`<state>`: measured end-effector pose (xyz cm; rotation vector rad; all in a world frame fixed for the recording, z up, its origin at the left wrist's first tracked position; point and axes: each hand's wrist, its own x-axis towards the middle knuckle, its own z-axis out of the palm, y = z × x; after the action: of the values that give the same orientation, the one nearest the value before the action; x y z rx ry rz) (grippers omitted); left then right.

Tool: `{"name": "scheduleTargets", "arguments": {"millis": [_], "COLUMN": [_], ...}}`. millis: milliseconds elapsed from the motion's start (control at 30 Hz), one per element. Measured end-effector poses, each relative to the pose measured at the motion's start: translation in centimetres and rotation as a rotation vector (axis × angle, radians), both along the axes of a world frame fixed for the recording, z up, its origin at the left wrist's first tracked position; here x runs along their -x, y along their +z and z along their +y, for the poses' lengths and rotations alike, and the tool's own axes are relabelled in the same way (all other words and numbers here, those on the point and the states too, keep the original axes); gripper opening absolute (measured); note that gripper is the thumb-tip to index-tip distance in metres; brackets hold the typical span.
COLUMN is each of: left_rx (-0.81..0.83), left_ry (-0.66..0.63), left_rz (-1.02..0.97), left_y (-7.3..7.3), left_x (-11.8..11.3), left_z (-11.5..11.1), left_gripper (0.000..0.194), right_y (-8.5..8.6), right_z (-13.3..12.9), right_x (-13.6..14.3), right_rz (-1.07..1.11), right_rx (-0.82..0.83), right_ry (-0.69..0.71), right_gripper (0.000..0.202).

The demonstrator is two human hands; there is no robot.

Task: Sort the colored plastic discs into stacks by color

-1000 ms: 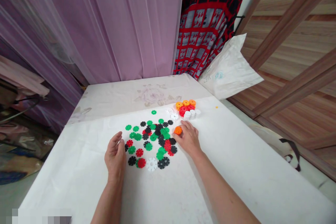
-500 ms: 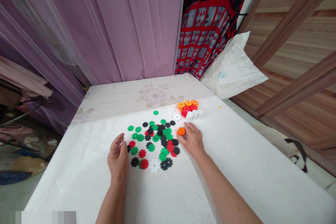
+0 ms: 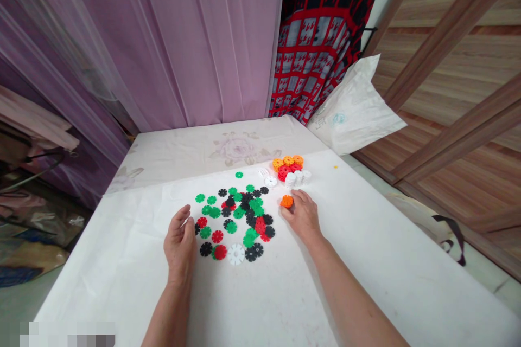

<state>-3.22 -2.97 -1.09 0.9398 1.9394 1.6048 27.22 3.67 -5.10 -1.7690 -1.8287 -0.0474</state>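
My right hand point(image 3: 306, 218) pinches a small stack of orange notched plastic discs point(image 3: 287, 201) between thumb and fingers, low over the table. To its left spreads a loose heap of green, black and red snowflake discs point(image 3: 249, 217). A larger white disc point(image 3: 236, 254) lies at the heap's near edge. My left hand point(image 3: 178, 244) rests on its side left of the heap, open and holding nothing, thumb apart from the slightly bent fingers. Beyond my right hand stand neat stacks: yellow-orange discs point(image 3: 288, 161) at the back, red discs point(image 3: 284, 173) between, white discs point(image 3: 298, 177) in front.
A white cloth with a floral far end covers the table point(image 3: 228, 309). Two white pieces point(image 3: 269, 181) lie left of the stacks. A white bag point(image 3: 354, 111) stands off the far right edge. Purple curtains point(image 3: 195, 38) hang behind; a wooden wardrobe point(image 3: 456, 76) is at right.
My right hand has shifted slightly right, away from the heap, with the orange discs still in its fingers. My left hand stays beside the heap. The whole view has shifted a little.
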Motion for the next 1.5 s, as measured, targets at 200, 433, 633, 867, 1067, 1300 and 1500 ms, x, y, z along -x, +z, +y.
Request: {"name": "scheduleTargets", "arguments": {"millis": [200,433,633,867,1067,1300,1500], "left_rx": [0.004,0.073,0.077,0.164,0.206,0.241,0.218], "left_ry": [0.012,0.038,0.03,0.034,0.05,0.056,0.052], "left_rz": [0.0,0.025,0.083,0.116,0.144,0.208,0.243], "left_y": [-0.3,0.4,-0.1,-0.4,0.1,0.2,0.5], "left_x": [0.2,0.0,0.3,0.6,0.3,0.3,0.2], "left_z": [0.1,0.1,0.4,0.4,0.3,0.3,0.3], "left_gripper": [0.042,0.044,0.043,0.046,0.047,0.047,0.048], "right_y": [-0.2,0.1,0.5,0.4,0.3,0.2,-0.1], "right_z": [0.7,2.6,4.1,5.4,6.0,6.2,5.2], "right_x": [-3.2,-6.1,-7.3,-8.6,-9.0,-9.3,-9.0], "right_rz": [-0.045,-0.067,-0.087,-0.082,-0.052,-0.026,-0.002], "right_rx": [-0.026,0.015,0.053,0.065,0.074,0.071,-0.011], "right_ry": [-0.082,-0.199,-0.199,-0.101,-0.048,-0.009,-0.065], "right_gripper": [0.027,0.027,0.026,0.024,0.022,0.023,0.031]}}
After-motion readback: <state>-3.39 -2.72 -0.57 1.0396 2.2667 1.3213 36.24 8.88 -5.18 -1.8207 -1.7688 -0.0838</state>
